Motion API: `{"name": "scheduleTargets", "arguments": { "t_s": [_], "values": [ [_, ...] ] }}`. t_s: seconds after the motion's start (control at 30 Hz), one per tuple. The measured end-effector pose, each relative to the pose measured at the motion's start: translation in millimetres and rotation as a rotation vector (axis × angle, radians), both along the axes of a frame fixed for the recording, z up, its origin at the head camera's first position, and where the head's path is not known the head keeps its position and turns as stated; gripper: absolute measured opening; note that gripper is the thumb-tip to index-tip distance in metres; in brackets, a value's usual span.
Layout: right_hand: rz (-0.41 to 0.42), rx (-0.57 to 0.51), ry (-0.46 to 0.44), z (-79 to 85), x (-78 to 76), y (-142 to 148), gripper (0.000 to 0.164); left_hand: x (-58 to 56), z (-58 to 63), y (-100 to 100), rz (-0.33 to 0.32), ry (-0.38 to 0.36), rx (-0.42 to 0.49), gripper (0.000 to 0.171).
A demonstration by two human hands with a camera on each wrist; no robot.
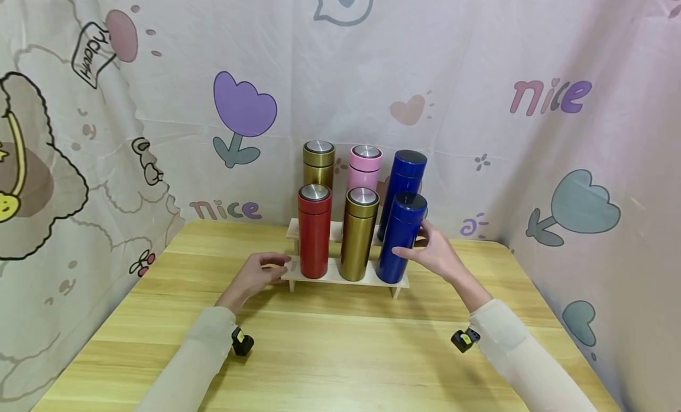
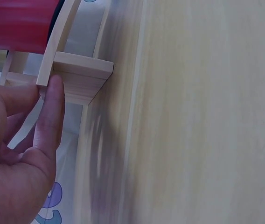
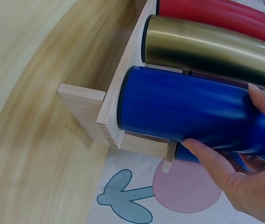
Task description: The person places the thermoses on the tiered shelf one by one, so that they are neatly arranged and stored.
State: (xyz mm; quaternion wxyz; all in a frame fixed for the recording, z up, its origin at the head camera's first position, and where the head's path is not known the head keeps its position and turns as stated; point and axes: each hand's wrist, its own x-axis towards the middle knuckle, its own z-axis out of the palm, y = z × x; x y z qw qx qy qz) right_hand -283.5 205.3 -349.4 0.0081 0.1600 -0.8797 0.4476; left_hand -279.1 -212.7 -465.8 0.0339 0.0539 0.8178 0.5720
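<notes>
A two-tier wooden stand [image 1: 335,272] holds several vacuum flasks in two rows. At its left end my left hand [image 1: 258,274] pinches the lower shelf's edge between thumb and finger, as the left wrist view shows. My right hand [image 1: 440,253] grips the front blue flask [image 3: 184,105] at the lower shelf's right end, thumb on the near side. Beside it stand a gold flask [image 1: 359,240] and a red flask [image 1: 314,240]. Behind, on the upper tier, are another gold flask [image 1: 318,164], a pink flask [image 1: 365,166] and a second blue flask [image 1: 407,174], partly hidden.
The stand sits toward the back of a wood-grain table [image 1: 340,353]. A printed cloth [image 1: 330,75] hangs close behind it and along both sides. Small black cameras [image 1: 242,342] are strapped to both wrists.
</notes>
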Motion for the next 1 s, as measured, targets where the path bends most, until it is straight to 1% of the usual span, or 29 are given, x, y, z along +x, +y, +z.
{"name": "scheduleTargets", "arguments": {
  "t_s": [0.27,0.4,0.57,0.87,1.0],
  "values": [
    [-0.017,0.005,-0.017,0.7,-0.1,-1.7,0.089,0.9,1.2,0.1,0.019,-0.021,-0.001,0.035],
    [-0.023,0.001,-0.018,0.2,1.1,-2.7,0.089,1.0,1.2,0.1,0.016,-0.029,0.001,0.035],
    [-0.032,-0.006,-0.007,1.1,1.4,-5.1,0.088,1.0,2.0,0.0,0.004,-0.019,-0.002,0.035],
    [-0.046,-0.020,-0.019,-1.3,0.3,-5.7,0.089,0.4,2.3,0.8,0.004,-0.016,-0.024,0.035],
    [-0.038,-0.021,-0.019,-2.6,0.7,-4.2,0.089,1.5,3.6,1.8,0.007,-0.019,-0.035,0.034]
  ]
}}
